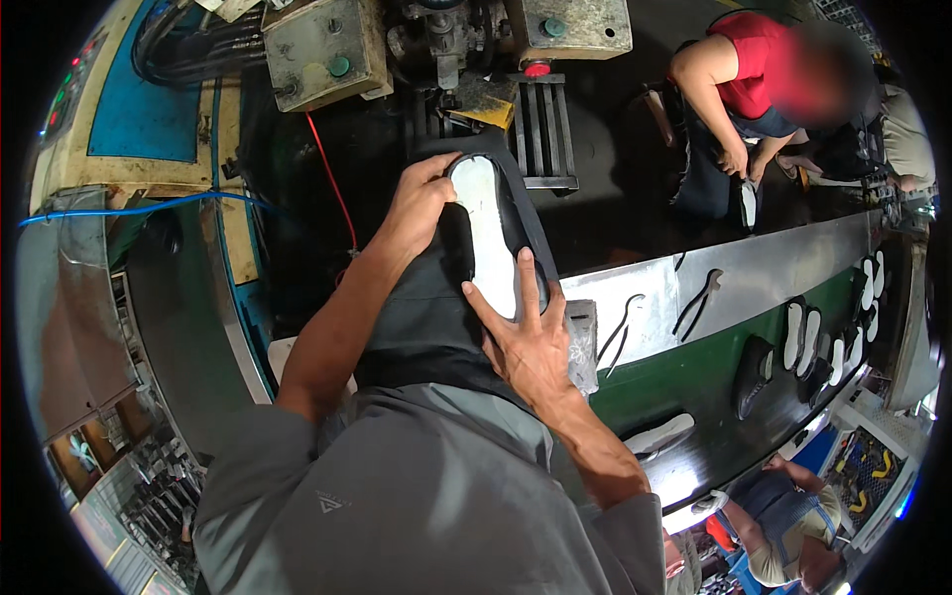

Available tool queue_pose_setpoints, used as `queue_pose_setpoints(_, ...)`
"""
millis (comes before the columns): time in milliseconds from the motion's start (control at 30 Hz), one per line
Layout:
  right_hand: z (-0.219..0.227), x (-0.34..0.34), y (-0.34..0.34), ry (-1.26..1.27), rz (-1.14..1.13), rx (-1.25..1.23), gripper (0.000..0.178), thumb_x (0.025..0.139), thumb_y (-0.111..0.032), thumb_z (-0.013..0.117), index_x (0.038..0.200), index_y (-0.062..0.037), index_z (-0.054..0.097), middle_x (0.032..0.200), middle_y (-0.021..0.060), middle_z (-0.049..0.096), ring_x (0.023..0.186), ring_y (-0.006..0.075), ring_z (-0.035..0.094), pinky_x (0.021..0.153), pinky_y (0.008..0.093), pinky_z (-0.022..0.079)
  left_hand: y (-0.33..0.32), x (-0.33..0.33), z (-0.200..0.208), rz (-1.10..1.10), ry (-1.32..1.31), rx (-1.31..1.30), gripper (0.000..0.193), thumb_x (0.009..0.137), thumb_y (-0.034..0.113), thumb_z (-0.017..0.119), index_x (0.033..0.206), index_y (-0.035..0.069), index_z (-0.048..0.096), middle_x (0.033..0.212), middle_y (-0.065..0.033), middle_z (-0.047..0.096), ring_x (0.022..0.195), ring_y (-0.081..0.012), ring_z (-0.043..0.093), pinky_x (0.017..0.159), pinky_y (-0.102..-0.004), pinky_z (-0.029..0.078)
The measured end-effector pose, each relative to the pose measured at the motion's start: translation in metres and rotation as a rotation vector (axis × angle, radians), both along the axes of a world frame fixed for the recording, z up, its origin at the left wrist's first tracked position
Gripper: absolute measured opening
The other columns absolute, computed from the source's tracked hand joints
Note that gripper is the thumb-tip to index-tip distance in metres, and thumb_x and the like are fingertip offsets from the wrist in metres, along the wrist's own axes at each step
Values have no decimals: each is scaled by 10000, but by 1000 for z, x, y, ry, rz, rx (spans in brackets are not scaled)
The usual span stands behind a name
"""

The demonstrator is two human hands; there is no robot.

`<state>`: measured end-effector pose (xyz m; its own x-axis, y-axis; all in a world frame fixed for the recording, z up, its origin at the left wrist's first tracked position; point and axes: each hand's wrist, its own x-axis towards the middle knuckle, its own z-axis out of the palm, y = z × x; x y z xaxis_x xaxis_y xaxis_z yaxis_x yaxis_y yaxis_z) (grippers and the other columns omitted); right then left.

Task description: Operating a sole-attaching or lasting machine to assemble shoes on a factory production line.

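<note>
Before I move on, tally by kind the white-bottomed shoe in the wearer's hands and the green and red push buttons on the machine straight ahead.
White-bottomed shoe: 1
Green push buttons: 2
Red push button: 1
Total: 4

We see glare on the metal counter (pixel 759 273), dim shadow over the floor (pixel 607 144), a person's blurred head (pixel 819 74), and curved, black-rimmed edges.
</note>
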<state>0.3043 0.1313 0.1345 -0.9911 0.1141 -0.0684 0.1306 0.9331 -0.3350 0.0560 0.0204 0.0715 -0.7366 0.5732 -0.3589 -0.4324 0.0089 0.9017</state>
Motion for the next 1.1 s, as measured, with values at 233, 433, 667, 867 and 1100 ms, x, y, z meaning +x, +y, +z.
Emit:
queue_pose_setpoints(233, 10, -6, 20, 46, 87, -30, 849, 808, -211, 885, 1573, -445, 601, 1802, 289, 157, 1293, 614, 503, 1037, 596, 593, 14, -22, -10, -94, 563, -397, 528, 1010, 211, 744, 1456, -55, 651, 1359, -250, 752, 1263, -329, 735, 1109, -392, 531)
queue_pose_setpoints(433, 8, 0, 27, -77, 99, -108, 823, 834, -246, 878, 1579, -446, 593, 1806, 289, 142, 1325, 628, 493, 1045, 629, 585, 16, -25, -25, -159, 778, -434, 260, 1057, 213, 684, 1174, 14, 803, 1119, -226, 775, 1063, -443, 743, 896, -455, 580)
queue_pose_setpoints(667, 9, -5, 38, -33, 122, -85, 815, 866, -291, 871, 1598, -474, 562, 1801, 269, 173, 1252, 604, 524, 937, 586, 647, 17, -18, -15, -133, 600, -447, 338, 1082, 156, 645, 1329, -51, 745, 1239, -227, 803, 1117, -289, 784, 998, -381, 577)
queue_pose_setpoints(867, 24, -18, 46, -77, 5, -232, 750, 853, -249, 883, 1549, -407, 653, 1798, 285, 216, 1277, 555, 577, 998, 582, 615, 13, -62, -31, -115, 556, -260, 442, 1125, 303, 659, 1413, -30, 694, 1361, -218, 759, 1306, -311, 712, 1104, -429, 541)
queue_pose_setpoints(1100, 64, -53, 73, 176, -143, -178, 734, 825, -190, 901, 1513, -350, 702, 1785, 318, 214, 1310, 555, 557, 1006, 576, 586, 39, -283, 98, 386, 340, 2, 908, 1049, 545, 720, 1685, -13, 389, 1486, -211, 681, 1390, -309, 630, 1212, -444, 445)
